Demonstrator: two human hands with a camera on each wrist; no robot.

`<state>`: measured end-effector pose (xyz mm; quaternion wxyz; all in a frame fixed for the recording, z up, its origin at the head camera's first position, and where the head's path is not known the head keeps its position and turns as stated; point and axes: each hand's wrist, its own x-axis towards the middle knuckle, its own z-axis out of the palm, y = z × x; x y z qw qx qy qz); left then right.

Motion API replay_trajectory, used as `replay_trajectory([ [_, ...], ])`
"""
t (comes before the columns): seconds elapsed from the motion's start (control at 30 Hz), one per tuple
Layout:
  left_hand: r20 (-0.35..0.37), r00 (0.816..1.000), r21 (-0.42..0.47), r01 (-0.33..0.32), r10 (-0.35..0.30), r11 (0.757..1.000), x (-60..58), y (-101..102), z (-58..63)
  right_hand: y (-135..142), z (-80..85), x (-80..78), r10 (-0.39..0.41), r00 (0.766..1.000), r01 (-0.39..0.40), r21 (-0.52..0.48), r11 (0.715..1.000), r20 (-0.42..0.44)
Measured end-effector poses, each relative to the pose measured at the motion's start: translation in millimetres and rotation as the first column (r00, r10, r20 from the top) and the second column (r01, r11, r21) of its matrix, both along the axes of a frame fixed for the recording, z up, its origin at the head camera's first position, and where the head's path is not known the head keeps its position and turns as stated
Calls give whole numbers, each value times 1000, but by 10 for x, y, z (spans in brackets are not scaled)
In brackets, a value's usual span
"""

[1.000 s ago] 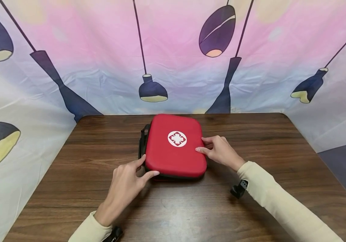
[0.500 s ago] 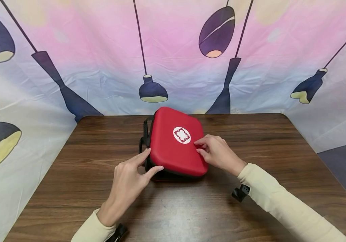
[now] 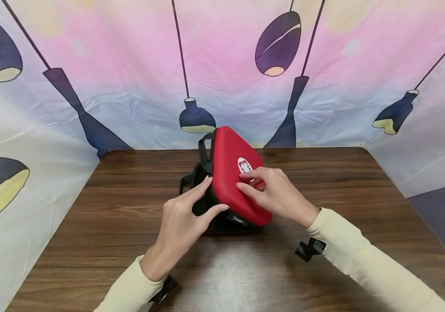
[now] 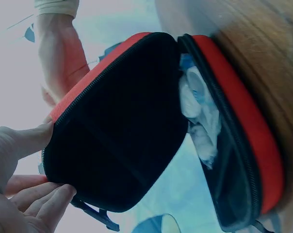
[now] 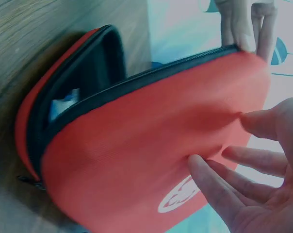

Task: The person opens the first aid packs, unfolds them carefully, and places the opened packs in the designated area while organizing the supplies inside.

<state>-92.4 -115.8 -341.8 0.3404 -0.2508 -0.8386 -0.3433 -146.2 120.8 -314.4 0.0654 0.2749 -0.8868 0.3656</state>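
Note:
A red first aid case (image 3: 228, 167) with a white cross emblem lies on the wooden table, its lid tilted well up toward the right. My left hand (image 3: 181, 221) holds the lid's zippered edge at the near left corner, thumb and fingers on either side of it. Against the lid's red outer face, by the emblem, rest the fingertips of my right hand (image 3: 278, 193). In the left wrist view the lid's black lining (image 4: 122, 116) shows. White and clear wrapped items (image 4: 200, 107) lie in the case's base (image 4: 246, 121); most of the contents are hidden.
The brown wooden table (image 3: 129, 208) spreads around the case. Behind it hangs a pastel cloth (image 3: 137, 78) printed with dark lamps. A black handle (image 3: 205, 151) sticks out on the case's left side.
The lid has risen from nearly flat to a steep tilt, swinging rightward. My left hand has moved up and right with its edge; my right fingertips have shifted left across its face.

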Motion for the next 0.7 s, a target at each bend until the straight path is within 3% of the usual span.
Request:
replay_trajectory([
  [0.17, -23, 997, 4, 75, -74, 997, -44, 148, 84, 20, 182, 72, -51, 999, 51, -32, 998, 7],
  [0.33, -29, 989, 14, 144, -144, 989, -73, 290, 156, 89, 357, 135, -98, 992, 98, 13, 995, 73],
  [0.53, 8, 977, 6, 214, -214, 977, -112, 440, 229, 189, 497, 176, -140, 983, 133, 67, 989, 119],
  [0.7, 48, 971, -27, 236, -235, 971, -126, 486, 267, 298, 574, 220, -172, 976, 164, 72, 984, 132],
])
